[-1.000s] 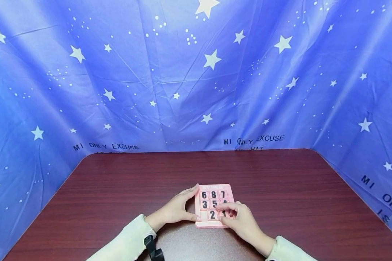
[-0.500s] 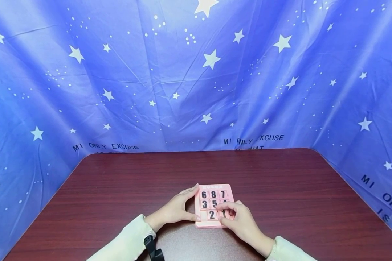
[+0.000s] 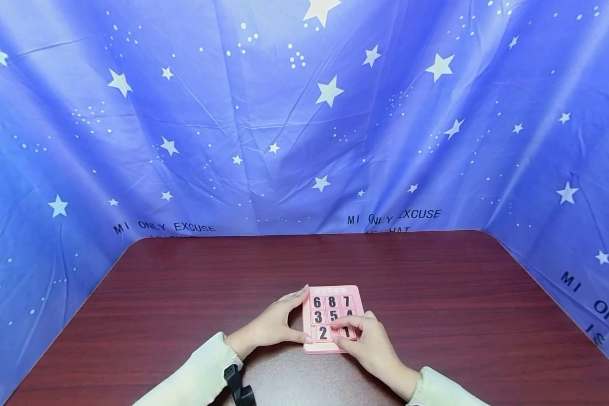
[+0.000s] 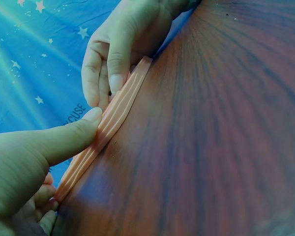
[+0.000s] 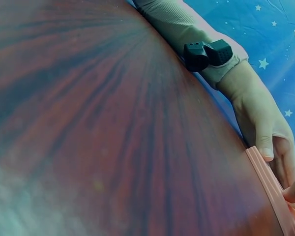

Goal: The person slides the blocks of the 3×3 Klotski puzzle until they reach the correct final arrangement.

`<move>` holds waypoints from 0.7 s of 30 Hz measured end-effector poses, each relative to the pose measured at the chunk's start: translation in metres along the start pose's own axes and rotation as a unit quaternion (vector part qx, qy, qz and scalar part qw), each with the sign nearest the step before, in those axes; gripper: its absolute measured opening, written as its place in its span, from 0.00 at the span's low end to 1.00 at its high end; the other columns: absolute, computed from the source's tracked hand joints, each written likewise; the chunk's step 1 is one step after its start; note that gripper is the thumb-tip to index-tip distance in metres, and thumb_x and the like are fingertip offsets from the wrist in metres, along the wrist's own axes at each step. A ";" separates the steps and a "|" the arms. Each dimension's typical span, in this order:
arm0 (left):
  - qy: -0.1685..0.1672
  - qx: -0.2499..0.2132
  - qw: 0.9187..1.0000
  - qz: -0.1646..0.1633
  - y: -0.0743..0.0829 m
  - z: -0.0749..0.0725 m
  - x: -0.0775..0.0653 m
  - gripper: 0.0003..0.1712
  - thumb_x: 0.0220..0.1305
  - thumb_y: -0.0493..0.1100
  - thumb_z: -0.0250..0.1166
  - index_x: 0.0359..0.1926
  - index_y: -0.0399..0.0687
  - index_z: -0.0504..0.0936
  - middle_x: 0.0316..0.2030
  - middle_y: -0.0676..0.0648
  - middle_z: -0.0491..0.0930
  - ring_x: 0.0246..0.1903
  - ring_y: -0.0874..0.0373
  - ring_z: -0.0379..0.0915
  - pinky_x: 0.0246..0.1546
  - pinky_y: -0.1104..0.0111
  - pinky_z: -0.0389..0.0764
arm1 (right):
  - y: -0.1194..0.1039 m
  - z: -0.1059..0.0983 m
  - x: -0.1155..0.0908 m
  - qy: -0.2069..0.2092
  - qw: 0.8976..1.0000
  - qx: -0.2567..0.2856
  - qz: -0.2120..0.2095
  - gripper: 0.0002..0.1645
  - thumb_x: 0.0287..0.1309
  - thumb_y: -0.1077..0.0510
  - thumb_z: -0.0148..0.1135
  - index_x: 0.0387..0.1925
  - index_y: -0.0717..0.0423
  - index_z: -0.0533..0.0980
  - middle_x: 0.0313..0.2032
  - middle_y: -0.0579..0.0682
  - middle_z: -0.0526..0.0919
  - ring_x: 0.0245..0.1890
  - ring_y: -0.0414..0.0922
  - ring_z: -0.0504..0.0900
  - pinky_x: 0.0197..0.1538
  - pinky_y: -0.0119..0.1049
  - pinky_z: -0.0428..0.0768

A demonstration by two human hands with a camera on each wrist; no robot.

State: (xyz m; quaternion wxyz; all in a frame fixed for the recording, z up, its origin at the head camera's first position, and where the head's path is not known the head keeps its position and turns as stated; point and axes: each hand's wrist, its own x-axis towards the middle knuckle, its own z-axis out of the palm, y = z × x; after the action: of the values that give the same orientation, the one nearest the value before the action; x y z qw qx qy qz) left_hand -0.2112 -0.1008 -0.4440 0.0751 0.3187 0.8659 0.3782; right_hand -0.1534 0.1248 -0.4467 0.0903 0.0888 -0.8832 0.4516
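A pink sliding number puzzle lies on the table in the head view, with black numbers on its tiles. My left hand holds its left side, the thumb at the near corner and fingertips at the far one. Over the lower right part reaches my right hand, index finger and thumb extended, their tips apart beside the 2 tile. A slot shows between this tile and the 1 tile. The 4 is partly covered by the index finger. Both wrist views catch the puzzle's ridged edge side-on.
A dark reddish wooden table extends beyond the puzzle. Behind it hangs a blue curtain with white stars and printed words. A black wrist camera sits at the left sleeve.
The 2 tile has slid left into the lower left corner, leaving a slot on its right. My right hand has shifted slightly left with it; the left hand stays in place.
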 end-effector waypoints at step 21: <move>0.003 -0.003 1.000 0.003 0.001 0.000 -0.001 0.57 0.44 0.52 0.76 0.69 0.33 0.57 0.71 0.41 0.54 0.68 0.47 0.51 0.66 0.50 0.55 | -0.003 0.004 -0.003 -0.006 1.000 -0.026 0.002 0.15 0.33 0.59 0.73 0.26 0.35 0.86 0.21 0.42 0.66 0.24 0.37 0.60 0.25 0.29 0.61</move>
State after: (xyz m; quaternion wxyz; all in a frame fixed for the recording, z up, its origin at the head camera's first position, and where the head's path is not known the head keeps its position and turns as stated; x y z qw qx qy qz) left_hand -0.2103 -0.1012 -0.4431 0.0718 0.3200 0.8641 0.3818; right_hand -0.1502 0.1195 -0.4473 0.0861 0.0878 -0.8954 0.4279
